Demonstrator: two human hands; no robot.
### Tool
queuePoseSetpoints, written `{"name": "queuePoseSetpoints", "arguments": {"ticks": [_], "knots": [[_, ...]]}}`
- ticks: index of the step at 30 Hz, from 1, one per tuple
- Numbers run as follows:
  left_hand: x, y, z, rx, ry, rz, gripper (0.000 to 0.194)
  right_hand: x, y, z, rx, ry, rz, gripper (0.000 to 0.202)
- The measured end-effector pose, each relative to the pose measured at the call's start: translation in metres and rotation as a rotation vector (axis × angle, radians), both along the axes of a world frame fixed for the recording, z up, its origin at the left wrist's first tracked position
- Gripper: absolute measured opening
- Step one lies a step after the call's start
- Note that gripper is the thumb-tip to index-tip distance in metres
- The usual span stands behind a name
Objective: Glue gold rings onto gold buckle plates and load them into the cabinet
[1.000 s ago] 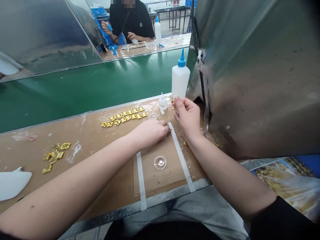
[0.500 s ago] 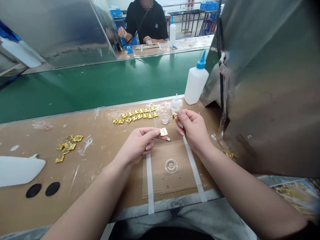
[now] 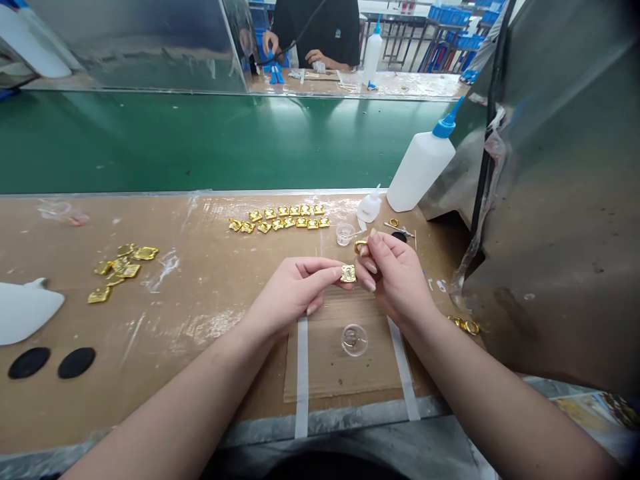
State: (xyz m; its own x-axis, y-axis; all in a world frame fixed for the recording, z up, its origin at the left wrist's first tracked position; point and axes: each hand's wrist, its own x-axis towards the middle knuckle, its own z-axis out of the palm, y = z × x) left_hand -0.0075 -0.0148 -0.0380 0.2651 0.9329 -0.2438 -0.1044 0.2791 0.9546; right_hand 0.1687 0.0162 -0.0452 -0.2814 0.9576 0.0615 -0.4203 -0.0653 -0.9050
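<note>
Pinching a gold square, the left fingers meet the right fingers, which grip a gold ring above the counter.

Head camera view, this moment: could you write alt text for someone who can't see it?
Two bare hands work close together over a brown worktop: the left hand pinches a square gold piece, the right hand a gold ring. Beyond them lie two rows of gold pieces, near white bottles; a person in black sits across a green surface.
</note>
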Motion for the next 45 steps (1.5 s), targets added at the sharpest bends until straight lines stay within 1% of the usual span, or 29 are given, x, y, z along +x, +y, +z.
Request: {"name": "queuePoseSetpoints", "arguments": {"ticks": [6, 9, 16, 19, 23, 25, 28, 32, 37, 41, 45], "knots": [[0.002, -0.003, 0.002, 0.037, 0.025, 0.051, 0.022, -0.001, 0.0, -0.003, 0.002, -0.021, -0.012, 0.04], [0.005, -0.004, 0.0, 0.018, 0.033, 0.076, 0.026, -0.001, 0.001, -0.004, 0.008, -0.034, -0.011, 0.039], [0.009, -0.004, -0.011, 0.032, -0.117, 0.148, 0.031, -0.002, 0.002, -0.005, -0.021, -0.036, -0.027, 0.039], [0.008, -0.004, -0.012, 0.01, -0.146, 0.145, 0.032, -0.002, 0.004, -0.007, -0.025, -0.045, -0.038, 0.04], [0.007, -0.006, -0.012, -0.006, -0.132, 0.156, 0.041, -0.001, 0.004, -0.01, -0.016, -0.022, -0.028, 0.036], [0.006, -0.006, -0.013, 0.01, -0.093, 0.159, 0.044, -0.001, 0.003, -0.01, -0.006, -0.015, -0.011, 0.034], [0.005, -0.005, -0.015, 0.062, -0.074, 0.13, 0.045, -0.001, 0.002, -0.01, 0.012, -0.002, 0.024, 0.033], [0.006, -0.003, -0.019, 0.117, -0.14, 0.101, 0.041, 0.0, 0.001, -0.009, 0.059, 0.022, 0.055, 0.033], [0.009, -0.003, -0.024, 0.11, -0.238, 0.057, 0.041, 0.001, 0.001, -0.009, 0.113, 0.038, 0.055, 0.032], [0.011, -0.004, -0.028, 0.132, -0.246, 0.091, 0.042, 0.001, 0.001, -0.011, 0.14, 0.042, 0.062, 0.031], [0.012, -0.004, -0.028, 0.142, -0.23, 0.147, 0.042, 0.0, 0.001, -0.011, 0.145, 0.027, 0.08, 0.032]]}}
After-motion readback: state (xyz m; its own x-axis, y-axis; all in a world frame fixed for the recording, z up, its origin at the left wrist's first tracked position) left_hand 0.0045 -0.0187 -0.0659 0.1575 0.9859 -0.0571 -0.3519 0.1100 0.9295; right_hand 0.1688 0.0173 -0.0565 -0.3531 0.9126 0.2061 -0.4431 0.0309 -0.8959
